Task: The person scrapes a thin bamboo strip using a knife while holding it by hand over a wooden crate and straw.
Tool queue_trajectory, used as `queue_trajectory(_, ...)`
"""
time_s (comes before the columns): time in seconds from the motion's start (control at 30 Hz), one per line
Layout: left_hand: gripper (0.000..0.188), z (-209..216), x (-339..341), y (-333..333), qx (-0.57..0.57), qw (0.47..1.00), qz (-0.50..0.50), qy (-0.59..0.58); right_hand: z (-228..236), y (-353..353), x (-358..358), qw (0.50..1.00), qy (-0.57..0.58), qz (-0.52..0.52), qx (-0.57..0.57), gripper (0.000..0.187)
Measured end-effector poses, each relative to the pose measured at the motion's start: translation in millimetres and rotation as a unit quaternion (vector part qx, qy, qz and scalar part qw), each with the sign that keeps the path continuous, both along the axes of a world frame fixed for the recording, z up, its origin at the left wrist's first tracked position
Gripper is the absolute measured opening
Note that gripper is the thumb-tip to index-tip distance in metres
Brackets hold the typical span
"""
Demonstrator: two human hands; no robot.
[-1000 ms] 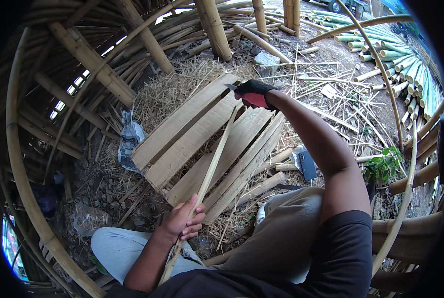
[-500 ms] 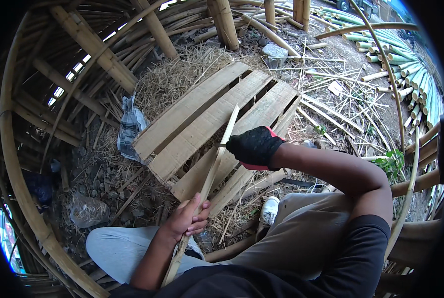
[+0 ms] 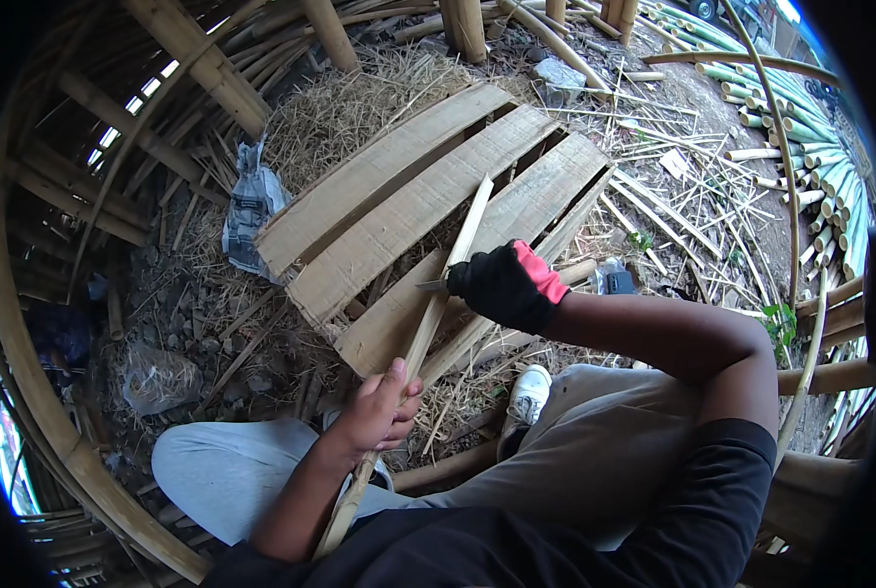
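Observation:
A long pale bamboo strip (image 3: 423,338) slants from my lap up over a slatted wooden bench (image 3: 413,255). Bare fingers of my left hand (image 3: 381,410) wrap round its lower part, with the thumb along the top. My right hand (image 3: 504,284), in a black and red glove, is closed on a knife (image 3: 432,285). Only a short piece of the blade shows, lying across the strip about midway between my left hand and the far tip. The knife's handle is hidden in the glove.
Straw and shavings (image 3: 369,108) cover the ground behind the bench. A crumpled printed bag (image 3: 252,211) lies to its left, a clear plastic bag (image 3: 161,380) nearer me. Green bamboo poles (image 3: 830,186) are stacked far right. A curved bamboo pole (image 3: 41,392) arcs along the left.
My right hand has drawn the knife down the strip toward my left hand and rolled over, showing the glove's red part on top. My left hand keeps its grip. The view has shifted slightly.

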State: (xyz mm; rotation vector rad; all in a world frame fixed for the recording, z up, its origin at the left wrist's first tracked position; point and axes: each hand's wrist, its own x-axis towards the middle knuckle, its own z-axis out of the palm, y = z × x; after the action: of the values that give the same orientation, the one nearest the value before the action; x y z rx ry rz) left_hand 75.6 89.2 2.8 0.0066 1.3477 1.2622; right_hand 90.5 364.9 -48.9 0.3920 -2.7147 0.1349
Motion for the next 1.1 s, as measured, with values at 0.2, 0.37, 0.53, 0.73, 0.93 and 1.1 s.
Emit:
queue_trajectory(0.2,0.045,0.0,-1.3,-2.0,-0.009,1.0,0.006,0.01,-8.8,2.2,-7.5,0.999,0.034,0.021,0.006,0.01)
queue_trajectory(0.37,0.046,2.8,7.0,5.9,-0.019,0.998,-0.022,0.056,-5.5,95.1,-42.4,0.975,-0.015,-0.202,0.088,0.014)
queue_trajectory(0.53,0.045,-1.5,3.0,2.2,-0.017,1.0,-0.008,0.008,30.9,89.5,-55.4,0.98,-0.098,-0.171,0.039,0.019)
queue_trajectory(0.73,0.045,-0.4,-0.1,2.7,-0.004,1.0,-0.002,-0.007,3.7,68.3,-42.5,0.98,-0.056,-0.083,-0.174,0.012)
queue_trajectory(0.93,0.046,-0.2,-3.6,9.3,0.005,1.0,0.012,0.01,-15.5,143.4,-94.2,0.989,0.029,-0.073,0.123,0.004)
queue_trajectory(1.1,0.046,36.4,17.0,1.6,0.02,0.999,-0.035,-0.001,-18.6,289.5,-99.5,0.868,0.018,-0.487,-0.101,0.034)
